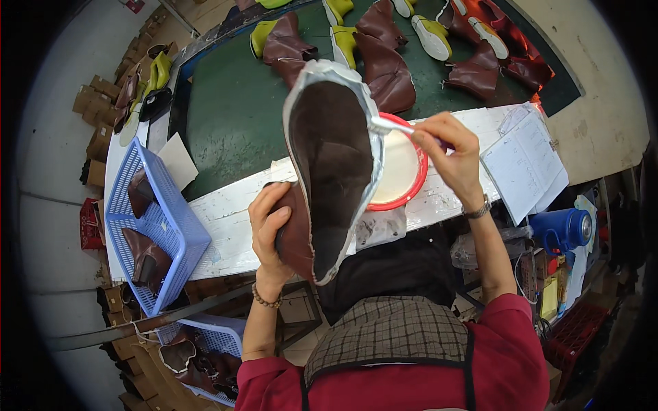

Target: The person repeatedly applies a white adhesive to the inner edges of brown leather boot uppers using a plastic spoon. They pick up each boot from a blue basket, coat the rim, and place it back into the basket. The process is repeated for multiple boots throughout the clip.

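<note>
The left hand point(268, 233) grips a brown boot upper point(336, 161); the right hand point(452, 151) grasps a white brush point(394, 127) at its white-coated edge point(377, 154).

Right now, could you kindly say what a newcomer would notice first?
Probably the brown boot upper mid-picture, held in the left grip, its dark lining facing the camera. The right grip holds a white tool at the upper's pale rim, near a red-rimmed bowl. A blue basket stands out at left.
</note>
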Demonstrator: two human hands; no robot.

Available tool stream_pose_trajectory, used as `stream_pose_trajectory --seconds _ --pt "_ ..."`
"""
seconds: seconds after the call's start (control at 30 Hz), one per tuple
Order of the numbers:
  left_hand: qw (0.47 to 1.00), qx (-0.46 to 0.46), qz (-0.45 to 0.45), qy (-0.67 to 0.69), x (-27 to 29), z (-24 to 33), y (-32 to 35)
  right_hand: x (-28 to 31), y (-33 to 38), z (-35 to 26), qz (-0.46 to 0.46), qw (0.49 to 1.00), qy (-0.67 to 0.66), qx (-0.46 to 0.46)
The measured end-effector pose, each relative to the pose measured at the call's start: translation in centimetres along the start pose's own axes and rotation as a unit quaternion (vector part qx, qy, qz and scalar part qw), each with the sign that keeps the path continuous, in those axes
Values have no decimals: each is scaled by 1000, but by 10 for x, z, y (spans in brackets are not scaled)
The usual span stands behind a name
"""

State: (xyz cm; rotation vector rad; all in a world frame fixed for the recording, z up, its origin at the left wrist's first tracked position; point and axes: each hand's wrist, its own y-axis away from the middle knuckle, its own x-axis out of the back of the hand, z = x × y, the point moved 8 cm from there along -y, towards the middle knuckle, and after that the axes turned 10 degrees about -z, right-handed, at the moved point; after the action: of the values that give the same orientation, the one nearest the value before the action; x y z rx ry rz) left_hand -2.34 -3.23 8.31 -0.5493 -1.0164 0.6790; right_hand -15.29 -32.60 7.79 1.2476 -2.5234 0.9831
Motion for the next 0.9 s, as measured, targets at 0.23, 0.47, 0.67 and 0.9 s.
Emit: stream_pose_trajectory --seconds 0.23,0.47,0.67,0.9 --pt "999 2 33 -38 0 -11 0 -6 -14 -29 -9 999 24 42" --pt "987 4 62 -149 -1 -4 -37 -35 23 -61 -87 992 33 84" --pt "978 -5 91 -185 -7 -13 -40 -41 35 -76 -137 989 15 46" --pt "995 63 30 -67 -3 -39 -22 -43 34 -45 -133 987 -79 -47"
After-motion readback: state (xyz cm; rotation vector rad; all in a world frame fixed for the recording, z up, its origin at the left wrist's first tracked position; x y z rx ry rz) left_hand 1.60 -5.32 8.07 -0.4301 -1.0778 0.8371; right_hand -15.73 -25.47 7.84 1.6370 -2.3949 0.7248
